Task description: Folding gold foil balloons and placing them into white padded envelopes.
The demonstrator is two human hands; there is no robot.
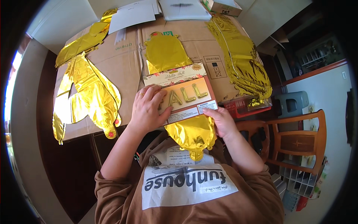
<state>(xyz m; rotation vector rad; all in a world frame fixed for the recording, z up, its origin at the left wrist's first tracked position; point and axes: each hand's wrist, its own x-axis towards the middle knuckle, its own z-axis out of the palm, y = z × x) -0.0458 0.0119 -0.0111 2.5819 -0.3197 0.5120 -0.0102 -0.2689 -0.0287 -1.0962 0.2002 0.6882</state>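
Observation:
A flat printed card package (190, 87), orange and cream with pictures of gold letter balloons, is between my hands at the table's near edge. My left hand (147, 106) lies over its left side, fingers curled onto the front and thumb near the bottom edge. At the lower right corner my right hand (222, 121) grips it, thumb on the front and the other fingers hidden behind. A flat gold foil balloon (194, 132) hangs out below the card, over the table edge. Gold foil (166, 52) also shows beyond its top; whether both are one piece is hidden.
Flat gold foil balloons lie at the left (100, 97), far left (80, 43) and right (240, 56) of the cardboard-covered table (125, 71). White sheets (132, 16), a clear plastic bag (182, 11) and a small box (222, 6) are at the back. A wooden chair (296, 140) stands right.

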